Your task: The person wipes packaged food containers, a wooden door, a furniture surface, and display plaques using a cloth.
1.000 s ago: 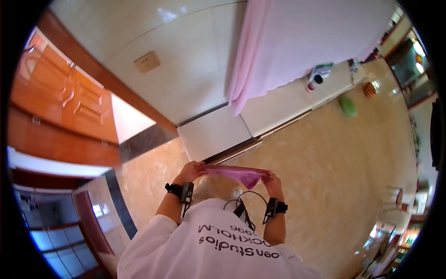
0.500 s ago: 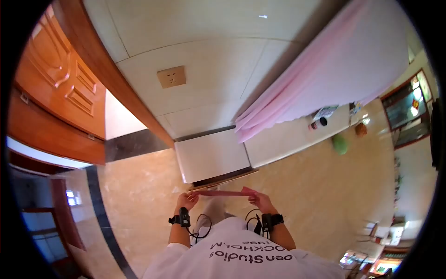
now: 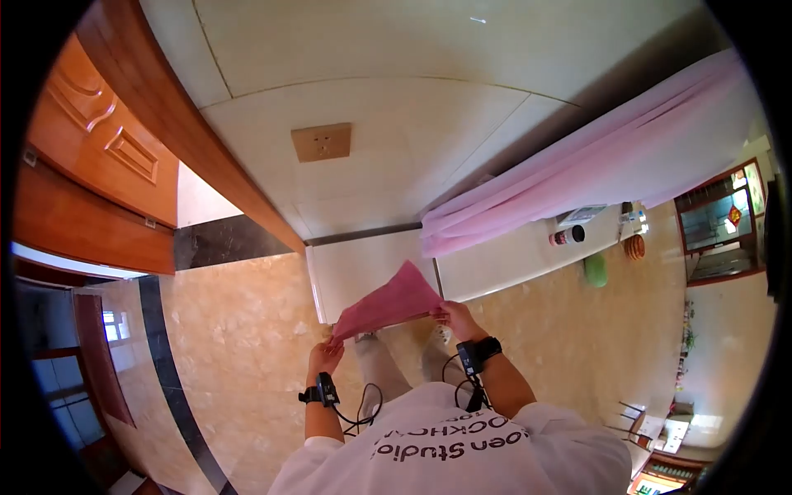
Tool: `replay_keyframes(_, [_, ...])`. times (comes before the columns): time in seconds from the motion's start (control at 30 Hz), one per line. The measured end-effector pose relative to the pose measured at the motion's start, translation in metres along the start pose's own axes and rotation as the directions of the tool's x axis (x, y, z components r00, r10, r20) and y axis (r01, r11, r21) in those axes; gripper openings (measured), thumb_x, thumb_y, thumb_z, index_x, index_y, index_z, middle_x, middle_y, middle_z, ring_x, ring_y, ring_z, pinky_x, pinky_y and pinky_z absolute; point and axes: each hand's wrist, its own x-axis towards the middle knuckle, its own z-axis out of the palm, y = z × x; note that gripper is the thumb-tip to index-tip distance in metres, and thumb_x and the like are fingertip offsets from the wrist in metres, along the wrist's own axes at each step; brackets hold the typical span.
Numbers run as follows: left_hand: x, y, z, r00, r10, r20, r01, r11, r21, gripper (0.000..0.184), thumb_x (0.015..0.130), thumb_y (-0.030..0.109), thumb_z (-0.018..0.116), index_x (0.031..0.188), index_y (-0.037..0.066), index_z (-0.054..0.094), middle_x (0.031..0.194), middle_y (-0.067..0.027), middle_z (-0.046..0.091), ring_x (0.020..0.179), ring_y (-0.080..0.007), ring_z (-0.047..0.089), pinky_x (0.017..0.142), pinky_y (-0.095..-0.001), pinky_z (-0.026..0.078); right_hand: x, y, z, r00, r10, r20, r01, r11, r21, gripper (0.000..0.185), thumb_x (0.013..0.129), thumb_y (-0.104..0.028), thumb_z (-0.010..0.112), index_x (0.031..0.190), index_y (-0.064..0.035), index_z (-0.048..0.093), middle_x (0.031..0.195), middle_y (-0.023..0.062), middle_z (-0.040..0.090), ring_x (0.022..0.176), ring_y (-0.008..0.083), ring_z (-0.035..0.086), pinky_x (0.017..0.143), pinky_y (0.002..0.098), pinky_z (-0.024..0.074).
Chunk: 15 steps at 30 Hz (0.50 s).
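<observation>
A pink cloth (image 3: pixel 394 299) is stretched between my two hands, with its upper part flared out over the white cabinet top (image 3: pixel 363 268). My left hand (image 3: pixel 327 356) pinches its lower left corner. At its right end, my right hand (image 3: pixel 456 318) grips the other corner near the cabinet's front edge. Each wrist wears a black strap with a small device and a cable. Beneath the cloth, my legs and feet show only in part.
To the right, a long white low cabinet (image 3: pixel 495 268) holds a dark-lidded jar (image 3: pixel 567 237) and is partly covered by pink-white draped fabric (image 3: pixel 528 194). A green object (image 3: pixel 595 271) and a brown basket-like item (image 3: pixel 634 247) are beyond it. An orange wooden door (image 3: pixel 99 124) stands left.
The cloth has gone from a narrow taut strip to a wider spread shape, rising over the cabinet top. My right hand has moved up slightly; my view has shifted closer to the wall.
</observation>
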Motion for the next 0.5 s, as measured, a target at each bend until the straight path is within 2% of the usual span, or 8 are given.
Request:
replay_keyframes(0.03, [-0.004, 0.001, 0.004, 0.997, 0.006, -0.083, -0.009, 0.999, -0.038, 0.033, 0.072, 0.005, 0.034, 0.102, -0.004, 0.044, 0.096, -0.0162, 0.046, 0.085, -0.0276, 0.047, 0.079, -0.0370, 0.038, 0.002, -0.001, 0.003, 0.999, 0.017, 0.038, -0.017, 1.000, -0.008, 0.022, 0.080, -0.021, 0.044, 0.087, -0.0027, 0.054, 0.078, 0.0091, 0.059, 0.072, 0.0177, 0.056, 0.065, 0.0286, 0.0442])
replay_keyframes(0.13, [0.000, -0.001, 0.004, 0.997, 0.030, -0.070, -0.031, 0.999, -0.015, 0.032, 0.072, 0.007, 0.034, 0.101, -0.004, 0.044, 0.094, -0.0157, 0.047, 0.084, -0.0274, 0.047, 0.077, -0.0374, 0.039, 0.004, -0.006, 0.002, 0.996, 0.023, 0.084, -0.022, 1.000, -0.011, 0.021, 0.080, -0.020, 0.043, 0.083, -0.0022, 0.055, 0.077, 0.0098, 0.059, 0.072, 0.0185, 0.057, 0.065, 0.0290, 0.0445])
replay_keyframes(0.27, [0.025, -0.013, 0.006, 0.999, 0.052, 0.013, -0.053, 0.998, 0.044, 0.030, 0.072, 0.008, 0.034, 0.098, -0.004, 0.045, 0.091, -0.0153, 0.049, 0.083, -0.0260, 0.047, 0.072, -0.0367, 0.040, 0.012, -0.024, -0.033, 0.992, -0.002, 0.123, 0.006, 1.000, -0.029, 0.024, 0.081, -0.022, 0.044, 0.090, -0.0021, 0.055, 0.079, 0.0085, 0.059, 0.070, 0.0179, 0.057, 0.063, 0.0266, 0.0437])
replay_keyframes(0.3, [0.042, -0.021, 0.005, 0.981, 0.168, 0.095, -0.184, 0.962, 0.203, 0.029, 0.072, 0.008, 0.033, 0.095, -0.003, 0.047, 0.088, -0.0140, 0.051, 0.081, -0.0249, 0.048, 0.070, -0.0354, 0.040, 0.015, -0.024, -0.049, 0.993, -0.010, 0.120, 0.015, 0.999, -0.043, 0.025, 0.081, -0.022, 0.044, 0.090, -0.0019, 0.055, 0.078, 0.0083, 0.059, 0.068, 0.0180, 0.058, 0.061, 0.0261, 0.0437])
replay_keyframes(0.33, [0.046, -0.032, 0.003, 0.948, 0.262, 0.183, -0.311, 0.884, 0.349, 0.029, 0.072, 0.008, 0.033, 0.093, -0.002, 0.049, 0.084, -0.0127, 0.052, 0.079, -0.0237, 0.049, 0.069, -0.0341, 0.040, 0.007, -0.038, -0.062, 0.981, -0.073, 0.181, 0.090, 0.992, -0.087, 0.025, 0.081, -0.022, 0.044, 0.090, -0.0012, 0.055, 0.077, 0.0087, 0.059, 0.067, 0.0183, 0.058, 0.059, 0.0260, 0.0439])
replay_keyframes(0.37, [0.017, -0.042, 0.051, 0.983, 0.157, 0.091, -0.164, 0.983, 0.084, 0.026, 0.074, 0.010, 0.031, 0.088, -0.002, 0.049, 0.085, -0.0116, 0.052, 0.076, -0.0225, 0.050, 0.067, -0.0339, 0.041, 0.008, -0.041, -0.079, 0.986, -0.038, 0.161, 0.054, 0.994, -0.092, 0.025, 0.080, -0.022, 0.044, 0.090, -0.0012, 0.055, 0.077, 0.0087, 0.059, 0.067, 0.0182, 0.058, 0.060, 0.0260, 0.0438])
replay_keyframes(0.5, [0.017, -0.116, 0.108, 0.979, 0.176, 0.105, -0.188, 0.976, 0.112, 0.027, 0.075, 0.012, 0.032, 0.088, -0.003, 0.049, 0.084, -0.0117, 0.052, 0.074, -0.0226, 0.050, 0.066, -0.0344, 0.041, 0.031, -0.066, -0.166, 0.982, -0.027, 0.189, 0.037, 0.998, -0.051, 0.027, 0.080, -0.023, 0.044, 0.091, -0.0014, 0.055, 0.080, 0.0090, 0.059, 0.070, 0.0187, 0.058, 0.065, 0.0284, 0.0450])
